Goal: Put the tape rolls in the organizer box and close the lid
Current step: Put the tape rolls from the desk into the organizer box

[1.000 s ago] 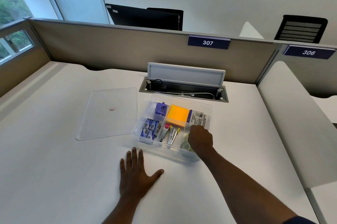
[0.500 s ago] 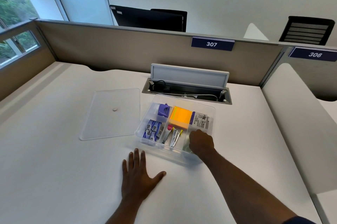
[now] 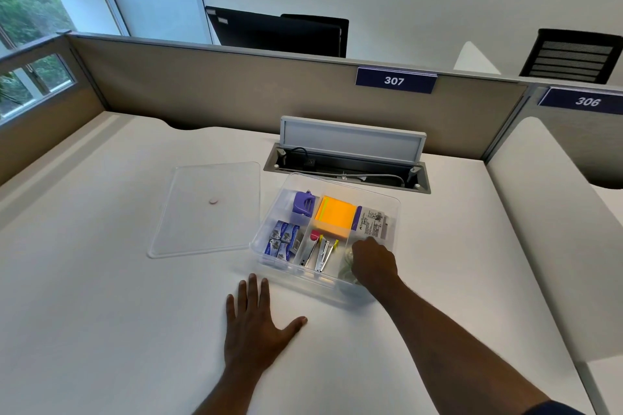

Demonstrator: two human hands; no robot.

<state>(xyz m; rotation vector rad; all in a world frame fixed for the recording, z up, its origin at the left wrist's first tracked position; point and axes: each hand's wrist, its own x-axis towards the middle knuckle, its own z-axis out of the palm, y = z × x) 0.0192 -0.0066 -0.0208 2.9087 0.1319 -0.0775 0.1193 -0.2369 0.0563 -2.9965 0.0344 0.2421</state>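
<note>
A clear plastic organizer box (image 3: 394, 208) stands open on the white desk, divided into compartments. My right hand (image 3: 374, 261) reaches into its near right compartment, fingers curled down over clear tape rolls (image 3: 346, 268) that show only partly beside the hand. Whether the fingers grip a roll is hidden. The clear lid (image 3: 209, 208) lies flat on the desk to the left of the box. My left hand (image 3: 256, 327) rests flat on the desk in front of the box, fingers spread, holding nothing.
The box also holds a purple sharpener (image 3: 303, 203), an orange sticky-note pad (image 3: 335, 217), blue staple boxes (image 3: 281, 241), staplers (image 3: 322, 252) and a labelled packet (image 3: 372, 222). An open cable tray (image 3: 347, 165) sits behind the box. Partition walls (image 3: 236, 84) bound the desk.
My right hand has stayed inside the near right compartment, shifting slightly toward me. The left hand has kept still on the desk. The camera view has drifted a little.
</note>
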